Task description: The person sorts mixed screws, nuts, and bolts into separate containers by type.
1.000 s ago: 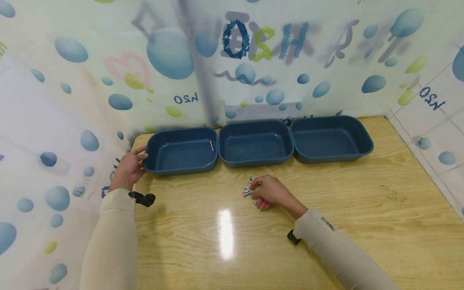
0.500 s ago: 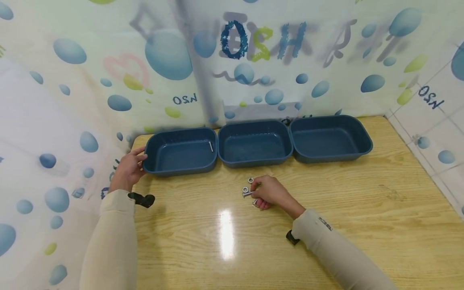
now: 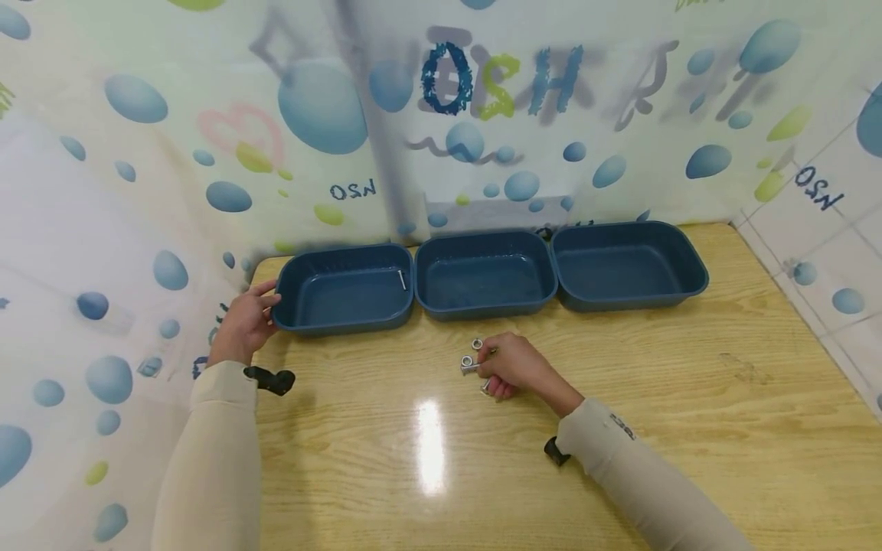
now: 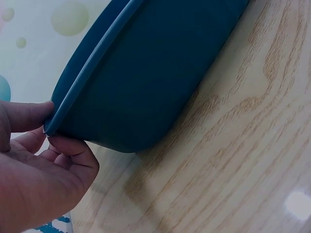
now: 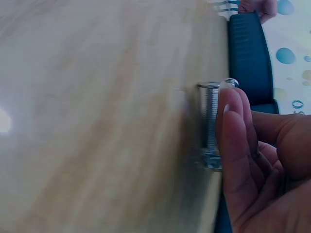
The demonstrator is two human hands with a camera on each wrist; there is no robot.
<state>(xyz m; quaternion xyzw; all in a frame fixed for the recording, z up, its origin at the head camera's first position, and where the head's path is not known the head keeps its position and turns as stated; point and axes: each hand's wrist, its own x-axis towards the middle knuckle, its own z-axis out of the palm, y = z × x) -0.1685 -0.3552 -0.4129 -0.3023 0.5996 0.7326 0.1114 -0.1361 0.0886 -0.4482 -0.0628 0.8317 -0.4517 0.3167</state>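
Note:
My left hand [image 3: 244,321] grips the outer left end of a dark blue plastic bin [image 3: 344,327]; in the left wrist view its thumb and fingers pinch the rim [image 4: 90,68]. A small bolt [image 3: 403,280] lies inside that bin. On the table, my right hand [image 3: 513,363] has its fingers curled down at a silver bolt [image 3: 469,369], pinching its end. Two nuts [image 3: 477,344] lie just beyond the fingertips. Another bolt [image 3: 485,386] shows under the lower fingers. From the right wrist, a threaded bolt [image 5: 212,121] stands out beside the fingers.
A middle bin [image 3: 485,312] and a right bin [image 3: 634,304] continue the row against the patterned wall covering [image 3: 468,176]. Both show bare floors. The wooden table [image 3: 358,428] extends in front, with a bright reflection on it.
The bolt at my right fingertips has shifted slightly, and less of it shows. My left hand stays on the bin; both arms hold nearly still.

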